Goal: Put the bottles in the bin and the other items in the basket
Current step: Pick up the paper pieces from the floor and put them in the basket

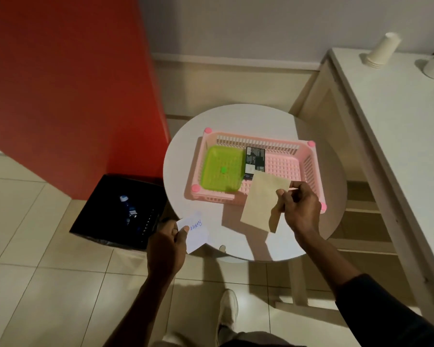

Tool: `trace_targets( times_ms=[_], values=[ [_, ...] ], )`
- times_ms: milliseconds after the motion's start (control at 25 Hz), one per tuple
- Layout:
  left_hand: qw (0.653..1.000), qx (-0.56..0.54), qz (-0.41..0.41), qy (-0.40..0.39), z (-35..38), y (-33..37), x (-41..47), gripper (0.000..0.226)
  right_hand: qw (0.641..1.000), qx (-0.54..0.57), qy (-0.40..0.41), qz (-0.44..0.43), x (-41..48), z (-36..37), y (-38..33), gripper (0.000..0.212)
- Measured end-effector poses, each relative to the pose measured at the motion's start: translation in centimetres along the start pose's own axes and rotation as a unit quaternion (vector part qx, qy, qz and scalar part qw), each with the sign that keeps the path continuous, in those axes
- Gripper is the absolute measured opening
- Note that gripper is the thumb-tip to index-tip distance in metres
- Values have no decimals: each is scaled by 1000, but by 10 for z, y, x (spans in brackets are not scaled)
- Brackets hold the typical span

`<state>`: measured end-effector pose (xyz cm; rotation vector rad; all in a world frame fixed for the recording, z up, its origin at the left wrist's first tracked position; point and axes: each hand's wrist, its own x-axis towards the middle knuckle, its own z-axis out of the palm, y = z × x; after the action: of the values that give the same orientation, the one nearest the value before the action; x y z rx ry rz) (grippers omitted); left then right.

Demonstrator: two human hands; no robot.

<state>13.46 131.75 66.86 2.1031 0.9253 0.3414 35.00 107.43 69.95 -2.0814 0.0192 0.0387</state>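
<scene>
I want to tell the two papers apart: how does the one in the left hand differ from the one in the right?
The white note in the left hand has blue handwriting; the tan sheet in the right hand looks blank. The tan sheet is larger and overlaps the pink basket; the white note hangs at the table's edge. Both are pinched between fingers.

Basket on round table, toward far edge; tray in its left half, box just right. Bin on floor, left of table, bottle inside.
</scene>
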Motion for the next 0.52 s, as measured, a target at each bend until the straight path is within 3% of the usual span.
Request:
trace_targets(
  times_ms=[200,360,520],
  values=[
    [999,20,24,-33,24,37,36,43,995,22,80,60,69,-12,-3,28],
    [992,-14,80,-93,49,46,89,42,984,6,146,101,103,-10,0,20],
    [982,9,120,-145,65,68,120,47,979,-33,154,128,120,-3,4,20]
  ],
)
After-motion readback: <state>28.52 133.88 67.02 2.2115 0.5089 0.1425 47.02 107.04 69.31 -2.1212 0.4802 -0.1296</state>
